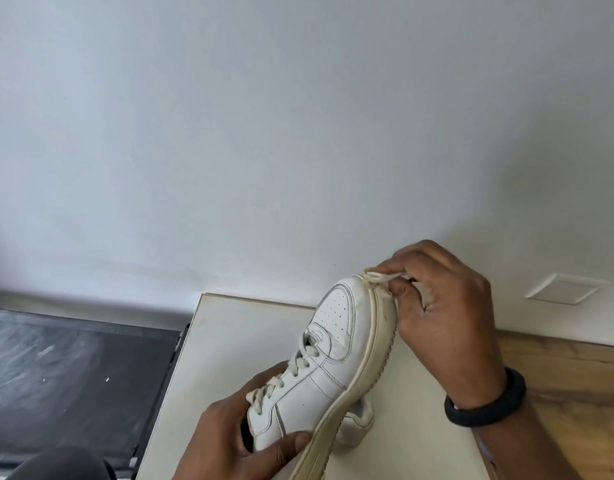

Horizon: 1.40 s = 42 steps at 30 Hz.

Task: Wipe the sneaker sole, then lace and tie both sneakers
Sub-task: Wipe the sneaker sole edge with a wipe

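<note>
Pale grey wall (298, 116) fills upper frame; cream tabletop (236, 341) at lower centre, dark mat (73, 368) lower left, wood floor (558, 375) lower right. White sneaker (333, 362) held above tabletop, rolled onto its side. Long axis diagonal: toe to upper right, heel to lower left, sole edge (378, 341) facing right. Laces (298, 362) threaded through eyelets. Left hand (229, 441) grips heel end, thumb pressed on side panel, fingers curled behind collar. Right hand (447, 317), black wristband (485, 403), pinches small whitish cloth (381, 277) against toe rim. Second sneaker (359, 422) partly visible beneath, on tabletop.
</note>
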Motion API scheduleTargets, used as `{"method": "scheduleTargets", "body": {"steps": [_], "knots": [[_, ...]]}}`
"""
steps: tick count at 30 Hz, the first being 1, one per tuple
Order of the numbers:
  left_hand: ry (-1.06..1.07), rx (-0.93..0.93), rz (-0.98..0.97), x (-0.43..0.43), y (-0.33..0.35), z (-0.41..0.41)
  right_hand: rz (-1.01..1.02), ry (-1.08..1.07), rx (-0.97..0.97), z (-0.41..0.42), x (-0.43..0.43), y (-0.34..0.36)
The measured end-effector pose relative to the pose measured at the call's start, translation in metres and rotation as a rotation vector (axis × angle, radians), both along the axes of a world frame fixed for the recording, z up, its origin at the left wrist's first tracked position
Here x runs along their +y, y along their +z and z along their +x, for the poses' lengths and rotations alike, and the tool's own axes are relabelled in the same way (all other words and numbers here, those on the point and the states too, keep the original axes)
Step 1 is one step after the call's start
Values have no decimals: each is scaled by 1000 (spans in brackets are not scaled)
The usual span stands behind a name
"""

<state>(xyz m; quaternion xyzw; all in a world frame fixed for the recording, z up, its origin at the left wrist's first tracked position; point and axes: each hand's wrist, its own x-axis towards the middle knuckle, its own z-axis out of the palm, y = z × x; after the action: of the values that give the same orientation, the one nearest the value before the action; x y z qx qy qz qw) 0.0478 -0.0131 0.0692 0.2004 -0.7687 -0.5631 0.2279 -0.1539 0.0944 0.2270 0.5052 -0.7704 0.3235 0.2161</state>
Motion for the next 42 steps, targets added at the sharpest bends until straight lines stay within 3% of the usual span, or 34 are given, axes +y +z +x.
{"method": "scheduleTargets", "body": {"steps": [14,18,26,38,42], "knots": [[-31,39,-133,-4,-10,-2,181,142,36,-2,26,17],[27,19,-44,-6,-10,-5,238,172,-42,8,25,13],[20,23,-35,0,-8,-5,77,25,40,7,7,11],[16,-10,33,3,-7,-5,217,191,-6,-4,24,14],[25,21,88,4,-2,-5,155,128,-9,-11,18,14]]}}
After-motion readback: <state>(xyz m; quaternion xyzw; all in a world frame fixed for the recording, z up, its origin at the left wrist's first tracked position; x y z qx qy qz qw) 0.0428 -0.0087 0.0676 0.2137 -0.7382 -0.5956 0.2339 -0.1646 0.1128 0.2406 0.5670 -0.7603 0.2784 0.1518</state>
